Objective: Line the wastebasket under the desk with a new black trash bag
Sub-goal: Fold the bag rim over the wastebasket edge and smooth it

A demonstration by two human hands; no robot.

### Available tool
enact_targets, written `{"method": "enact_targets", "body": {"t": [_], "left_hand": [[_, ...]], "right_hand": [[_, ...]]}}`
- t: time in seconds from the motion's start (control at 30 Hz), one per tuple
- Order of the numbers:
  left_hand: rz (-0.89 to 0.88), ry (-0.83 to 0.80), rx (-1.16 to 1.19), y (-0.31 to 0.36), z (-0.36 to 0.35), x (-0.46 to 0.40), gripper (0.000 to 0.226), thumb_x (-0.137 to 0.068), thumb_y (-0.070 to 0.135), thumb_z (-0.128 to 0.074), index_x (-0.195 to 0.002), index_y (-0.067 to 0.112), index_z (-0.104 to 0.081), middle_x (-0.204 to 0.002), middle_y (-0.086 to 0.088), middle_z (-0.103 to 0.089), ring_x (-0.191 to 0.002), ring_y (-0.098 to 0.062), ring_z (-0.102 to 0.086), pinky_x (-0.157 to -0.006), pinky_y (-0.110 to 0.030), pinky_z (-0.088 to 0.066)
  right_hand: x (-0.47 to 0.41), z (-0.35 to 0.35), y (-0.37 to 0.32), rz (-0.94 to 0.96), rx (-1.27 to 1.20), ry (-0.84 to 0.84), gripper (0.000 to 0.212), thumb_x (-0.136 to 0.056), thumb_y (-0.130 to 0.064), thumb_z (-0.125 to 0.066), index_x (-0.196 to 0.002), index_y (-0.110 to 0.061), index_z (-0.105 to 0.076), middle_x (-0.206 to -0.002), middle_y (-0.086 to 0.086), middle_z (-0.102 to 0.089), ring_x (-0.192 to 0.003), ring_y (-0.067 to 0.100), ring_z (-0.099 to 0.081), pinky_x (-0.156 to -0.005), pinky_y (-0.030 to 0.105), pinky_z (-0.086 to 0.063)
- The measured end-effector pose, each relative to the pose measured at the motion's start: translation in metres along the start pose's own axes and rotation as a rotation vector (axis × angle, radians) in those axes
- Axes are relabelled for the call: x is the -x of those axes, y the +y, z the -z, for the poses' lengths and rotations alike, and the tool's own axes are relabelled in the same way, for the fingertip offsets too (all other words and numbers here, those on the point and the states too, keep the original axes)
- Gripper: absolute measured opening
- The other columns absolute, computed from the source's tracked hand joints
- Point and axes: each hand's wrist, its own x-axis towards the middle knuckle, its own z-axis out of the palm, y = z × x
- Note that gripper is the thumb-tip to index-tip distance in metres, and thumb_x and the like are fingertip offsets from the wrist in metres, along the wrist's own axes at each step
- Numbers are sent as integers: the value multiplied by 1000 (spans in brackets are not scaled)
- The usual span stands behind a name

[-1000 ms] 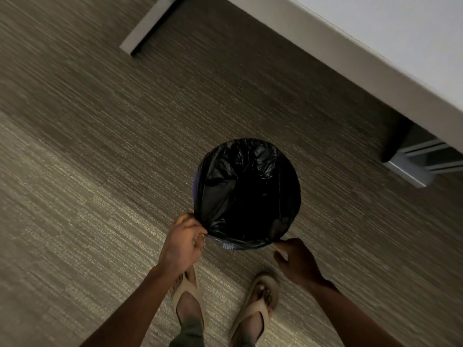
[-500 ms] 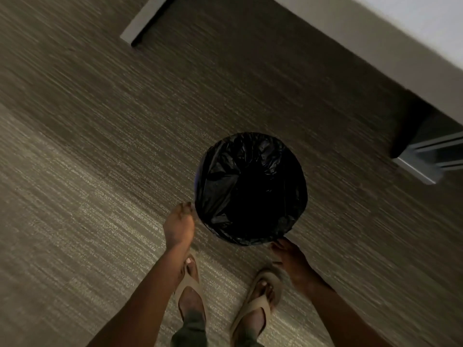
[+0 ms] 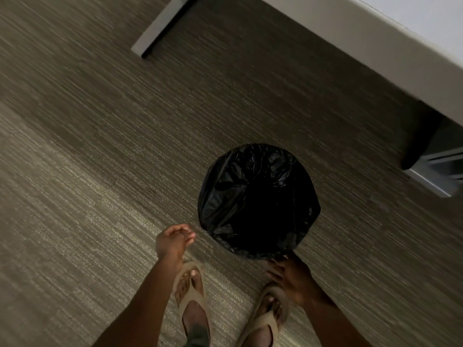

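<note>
The round wastebasket (image 3: 259, 200) stands on the carpet, seen from above, with a black trash bag (image 3: 225, 196) covering its whole rim and inside. My left hand (image 3: 172, 242) hangs just left of the basket, apart from it, fingers loosely curled and holding nothing. My right hand (image 3: 292, 276) is at the near edge of the basket, fingers spread, fingertips close to the bag's lower rim; whether they touch it is unclear.
The white desk (image 3: 375, 46) crosses the upper right, its edge above the basket. One desk foot (image 3: 160, 28) lies at top centre, another foot (image 3: 436, 171) at the right. My two feet in sandals (image 3: 193, 294) stand just below the basket on grey carpet.
My left hand let go of the bag's rim and drew away to the left. My right hand slipped down off the near rim. The bag now covers the blue rim completely.
</note>
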Motion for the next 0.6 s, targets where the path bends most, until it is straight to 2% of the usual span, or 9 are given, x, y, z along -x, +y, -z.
{"method": "enact_targets", "body": {"t": [0.07, 0.13, 0.23, 0.27, 0.33, 0.4, 0.43, 0.5, 0.6], "left_hand": [[-72, 111, 13, 14, -3, 1, 19, -94, -10, -60, -92, 8, -67, -110, -28, -73, -77, -23, -70, -55, -20, -58], [-304, 219, -35, 28, -14, 15, 22, -97, -2, -58, -104, 18, -65, -109, -14, -74, -81, -16, -70, -58, -19, -55], [-623, 37, -242, 38, -41, 59, 36, -105, 29, -52, -141, 33, -52, -127, 26, -59, -98, 17, -60, -78, -8, -51], [-652, -71, -307, 36, -52, 71, 47, -106, 40, -47, -152, 36, -40, -141, 25, -50, -110, 16, -55, -88, -13, -50], [-644, -197, -459, 31, -73, 84, 69, -105, 51, -40, -165, 27, -14, -169, 6, -22, -150, -16, -35, -119, -36, -38], [-596, -165, -550, 34, -90, 80, 80, -106, 49, -39, -165, 12, 0, -174, -12, 1, -161, -29, -1, -129, -49, -13], [-561, -125, -556, 38, -94, 72, 80, -107, 47, -38, -165, 7, 0, -173, -17, 2, -161, -32, 1, -129, -49, -10], [-501, -92, -517, 47, -98, 52, 77, -107, 49, -33, -164, 4, -8, -171, -22, -12, -159, -37, -13, -127, -49, -19], [-465, -128, -419, 56, -93, 18, 66, -108, 53, -23, -154, 9, -42, -150, -24, -53, -137, -43, -52, -108, -42, -44]], "right_hand": [[-3, 6, -5, 16, -72, 22, 40, -101, 3, -49, -117, -31, -64, -111, -1, -75, -106, 24, -69, -81, 43, -53], [-4, 13, -10, 50, -149, 88, 31, -101, 2, -49, -114, -20, -68, -110, 5, -75, -104, 26, -69, -83, 43, -53], [1, 23, -20, 115, -154, 293, 24, -105, -4, -48, -122, -4, -65, -124, 16, -69, -106, 30, -67, -93, 46, -52], [1, 27, -25, 153, -94, 399, 29, -107, -8, -46, -131, -2, -61, -132, 19, -65, -114, 34, -65, -99, 49, -50], [3, 30, -40, 327, 154, 560, 38, -109, -17, -43, -143, -6, -54, -147, 19, -56, -132, 37, -55, -112, 53, -43], [5, 22, -60, 541, 337, 504, 44, -111, -31, -39, -151, -14, -49, -155, 10, -50, -140, 28, -49, -117, 51, -38], [4, 14, -71, 585, 361, 414, 49, -110, -40, -36, -154, -19, -45, -157, 4, -48, -140, 23, -47, -116, 48, -39], [-1, -1, -91, 569, 352, 275, 57, -109, -51, -29, -158, -23, -38, -161, 2, -43, -142, 18, -44, -113, 40, -39], [-12, -15, -111, 471, 286, 248, 65, -107, -57, -24, -158, -19, -38, -161, 11, -43, -145, 31, -45, -113, 41, -42]]}}
